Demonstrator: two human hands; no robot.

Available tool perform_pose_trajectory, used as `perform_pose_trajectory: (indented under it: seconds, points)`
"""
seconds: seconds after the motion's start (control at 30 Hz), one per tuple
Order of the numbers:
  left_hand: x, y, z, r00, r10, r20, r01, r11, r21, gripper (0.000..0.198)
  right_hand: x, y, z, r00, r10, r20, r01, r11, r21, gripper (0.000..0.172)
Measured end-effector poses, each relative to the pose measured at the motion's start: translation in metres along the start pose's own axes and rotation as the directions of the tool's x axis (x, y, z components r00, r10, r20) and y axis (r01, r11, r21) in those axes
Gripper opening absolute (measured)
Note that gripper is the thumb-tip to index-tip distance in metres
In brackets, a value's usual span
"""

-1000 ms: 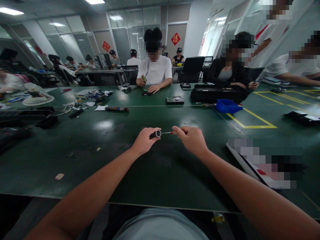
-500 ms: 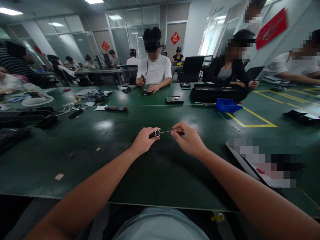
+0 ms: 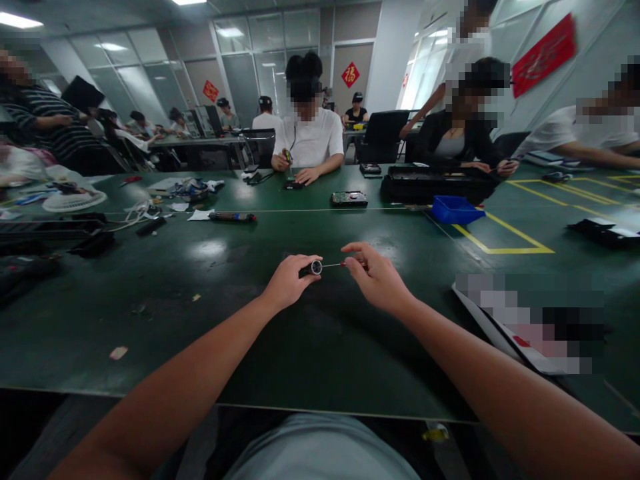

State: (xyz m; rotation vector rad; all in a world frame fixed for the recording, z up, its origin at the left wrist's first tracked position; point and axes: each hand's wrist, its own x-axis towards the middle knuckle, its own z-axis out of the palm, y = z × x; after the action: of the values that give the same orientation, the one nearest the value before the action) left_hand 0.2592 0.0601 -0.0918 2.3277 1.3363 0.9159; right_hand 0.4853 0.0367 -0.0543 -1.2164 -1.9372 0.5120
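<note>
My left hand (image 3: 289, 283) is closed round a small dark cylinder (image 3: 316, 267) with a silvery ring at its open end, which faces me. In my right hand (image 3: 377, 277) is a screwdriver (image 3: 344, 264) with a thin metal shaft and a reddish handle, mostly hidden by the fingers. Its shaft points left and reaches the side of the cylinder; whether the tip sits in a screw is too small to tell. The index finger of my right hand is stretched out above the handle, while the thumb and other fingers keep hold of it.
Across the green table (image 3: 300, 360) a person in a white shirt (image 3: 313, 143) works with a screwdriver. A hard drive (image 3: 349, 199), a blue bin (image 3: 456, 210) and a long black casing (image 3: 435, 187) lie ahead. A dark tool (image 3: 233, 217) lies left, a white blurred-out sheet (image 3: 493, 333) right.
The index finger of my right hand has lifted off the screwdriver handle and stretched out. The left hand and the cylinder have hardly moved. Behind, standing people have shifted.
</note>
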Motion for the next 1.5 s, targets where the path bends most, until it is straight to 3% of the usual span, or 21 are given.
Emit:
perform_pose_trajectory:
  seconds: [0.1,0.2,0.37,0.67,0.77,0.9,1.0,1.1,1.23,1.5]
  points:
    - [0.0,0.0,-0.001,1.0,-0.005,0.005,0.005,1.0,0.007,0.041,-0.001,-0.003,-0.001,0.998,-0.044,0.034,0.043,0.999,0.012,0.021]
    - [0.0,0.0,-0.001,1.0,0.0,0.006,0.0,1.0,0.004,0.04,-0.002,-0.004,-0.001,0.997,-0.053,0.052,0.051,0.998,0.049,0.026]
    - [0.001,0.003,-0.001,1.0,-0.002,0.001,0.002,1.0,-0.018,0.041,0.0,0.0,0.005,0.995,0.049,-0.087,-0.028,0.971,0.236,0.02]
    - [0.0,0.016,-0.003,0.999,0.013,0.039,-0.011,0.999,-0.045,0.037,0.009,0.016,0.017,0.959,0.263,-0.108,-0.137,0.76,0.635,0.032]
    - [0.0,0.014,-0.004,0.998,0.044,0.034,-0.042,0.998,-0.055,0.037,0.011,0.02,0.017,0.942,0.331,-0.06,-0.198,0.69,0.696,0.033]
    - [0.002,0.011,-0.003,0.994,0.103,0.042,-0.1,0.994,-0.054,0.038,0.015,0.024,0.012,0.916,0.389,0.099,-0.327,0.581,0.745,0.03]
    - [0.003,0.011,-0.003,0.992,0.112,0.061,-0.11,0.993,-0.038,0.039,0.016,0.026,0.012,0.901,0.423,0.094,-0.331,0.532,0.779,0.027]
    - [0.002,0.012,-0.004,0.994,0.089,0.058,-0.088,0.996,-0.029,0.04,0.014,0.026,0.014,0.909,0.415,-0.047,-0.242,0.616,0.75,0.027]
    - [0.003,0.012,-0.004,0.998,0.035,0.046,-0.034,0.999,-0.013,0.04,0.011,0.023,0.014,0.94,0.276,-0.202,-0.111,0.805,0.582,0.026]
    - [0.001,0.007,-0.001,0.998,0.052,0.026,-0.053,0.999,0.006,0.042,0.005,0.01,0.01,0.962,0.149,-0.23,-0.038,0.904,0.426,0.025]
